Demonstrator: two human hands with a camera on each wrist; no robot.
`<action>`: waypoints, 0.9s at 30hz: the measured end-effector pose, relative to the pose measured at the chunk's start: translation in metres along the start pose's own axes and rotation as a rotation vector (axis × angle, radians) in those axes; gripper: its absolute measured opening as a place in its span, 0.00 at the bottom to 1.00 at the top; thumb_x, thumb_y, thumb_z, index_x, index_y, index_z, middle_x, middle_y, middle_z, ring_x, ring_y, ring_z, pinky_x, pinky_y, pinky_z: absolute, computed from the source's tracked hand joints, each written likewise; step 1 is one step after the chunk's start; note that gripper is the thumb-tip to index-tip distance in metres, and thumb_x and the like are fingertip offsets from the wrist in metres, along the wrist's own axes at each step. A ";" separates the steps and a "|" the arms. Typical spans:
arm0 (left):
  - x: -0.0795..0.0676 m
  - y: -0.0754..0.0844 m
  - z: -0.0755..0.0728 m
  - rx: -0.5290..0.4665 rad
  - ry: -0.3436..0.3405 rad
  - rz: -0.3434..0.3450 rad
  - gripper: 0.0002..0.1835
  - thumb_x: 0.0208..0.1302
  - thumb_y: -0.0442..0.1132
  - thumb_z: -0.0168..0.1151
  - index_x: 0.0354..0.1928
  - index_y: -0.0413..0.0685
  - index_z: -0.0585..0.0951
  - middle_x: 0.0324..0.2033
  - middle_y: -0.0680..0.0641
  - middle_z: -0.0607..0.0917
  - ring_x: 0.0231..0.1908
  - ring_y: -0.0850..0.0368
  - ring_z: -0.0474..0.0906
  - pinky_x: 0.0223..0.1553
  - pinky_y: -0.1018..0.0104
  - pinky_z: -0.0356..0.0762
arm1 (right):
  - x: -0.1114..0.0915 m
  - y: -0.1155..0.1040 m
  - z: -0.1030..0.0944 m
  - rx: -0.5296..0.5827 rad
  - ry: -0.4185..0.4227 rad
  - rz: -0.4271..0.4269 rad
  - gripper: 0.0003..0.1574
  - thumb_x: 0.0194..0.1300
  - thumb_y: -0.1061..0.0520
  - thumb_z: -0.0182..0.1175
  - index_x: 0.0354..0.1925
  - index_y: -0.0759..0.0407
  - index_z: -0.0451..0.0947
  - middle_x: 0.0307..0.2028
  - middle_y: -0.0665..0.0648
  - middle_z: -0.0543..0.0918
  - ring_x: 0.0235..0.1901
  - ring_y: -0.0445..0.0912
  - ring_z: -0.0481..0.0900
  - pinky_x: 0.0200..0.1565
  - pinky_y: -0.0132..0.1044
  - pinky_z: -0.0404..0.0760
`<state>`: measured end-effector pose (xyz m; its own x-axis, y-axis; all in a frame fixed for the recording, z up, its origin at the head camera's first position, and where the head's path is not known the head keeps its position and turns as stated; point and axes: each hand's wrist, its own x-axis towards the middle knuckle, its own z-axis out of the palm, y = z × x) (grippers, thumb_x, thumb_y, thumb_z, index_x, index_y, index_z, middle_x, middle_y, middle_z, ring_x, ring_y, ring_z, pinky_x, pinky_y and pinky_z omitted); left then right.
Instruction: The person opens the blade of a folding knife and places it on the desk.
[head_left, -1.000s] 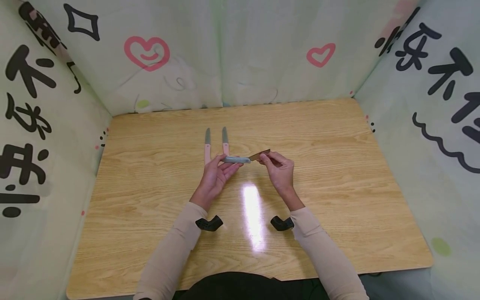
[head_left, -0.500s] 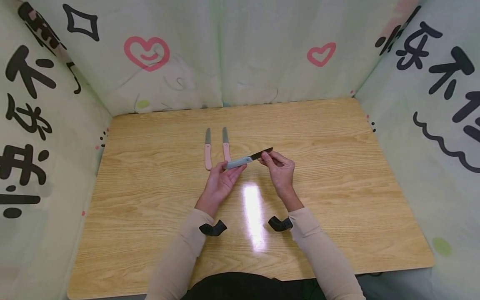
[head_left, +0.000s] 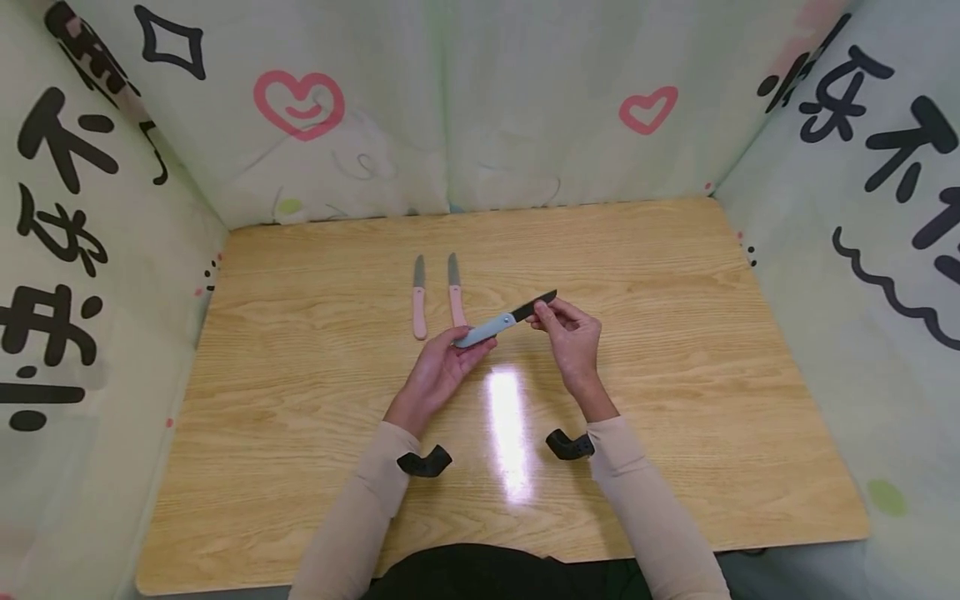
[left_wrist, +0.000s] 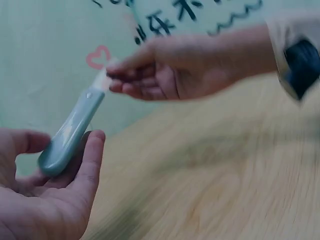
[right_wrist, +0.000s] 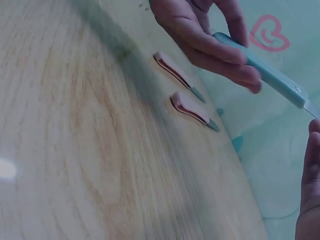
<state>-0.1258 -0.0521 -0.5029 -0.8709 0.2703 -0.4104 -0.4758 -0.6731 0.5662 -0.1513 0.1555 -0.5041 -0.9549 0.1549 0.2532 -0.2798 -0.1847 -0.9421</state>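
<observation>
In the head view, a folding knife with a light blue handle (head_left: 486, 330) is held over the table between both hands. Its blade (head_left: 528, 309) stands out in line with the handle and looks dark there, pale in the left wrist view. My left hand (head_left: 438, 367) grips the butt end of the handle between thumb and fingers. The thumb and fingertips of my right hand (head_left: 576, 346) pinch the blade, covering part of it. Just beyond the left hand, two pink-handled folding knives lie unfolded side by side, a left one (head_left: 419, 312) and a right one (head_left: 456, 304).
The wood-grain table (head_left: 675, 375) reaches back to a pale fabric wall (head_left: 525, 100) with drawn hearts, and similar walls stand at both sides. Black wrist-worn devices sit at the left cuff (head_left: 424, 462) and right cuff (head_left: 570, 445). A bright glare (head_left: 508, 433) shows on the tabletop.
The blue knife has tilted, its blade end rising to the upper right and its butt dropping. Its blade has come from an angle into line with the handle. The right hand has shifted slightly right.
</observation>
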 end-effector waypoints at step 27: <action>-0.003 -0.015 0.006 1.686 0.085 1.058 0.14 0.61 0.42 0.76 0.43 0.39 0.89 0.31 0.48 0.79 0.31 0.55 0.74 0.30 0.64 0.77 | 0.002 -0.003 -0.001 0.049 -0.044 0.151 0.20 0.74 0.61 0.61 0.49 0.81 0.79 0.34 0.57 0.87 0.33 0.45 0.86 0.40 0.36 0.85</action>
<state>-0.1172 -0.0385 -0.5056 -0.8507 0.2109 0.4814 0.4718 0.7103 0.5225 -0.1518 0.1577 -0.5012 -0.9896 0.0795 0.1198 -0.1361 -0.2504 -0.9585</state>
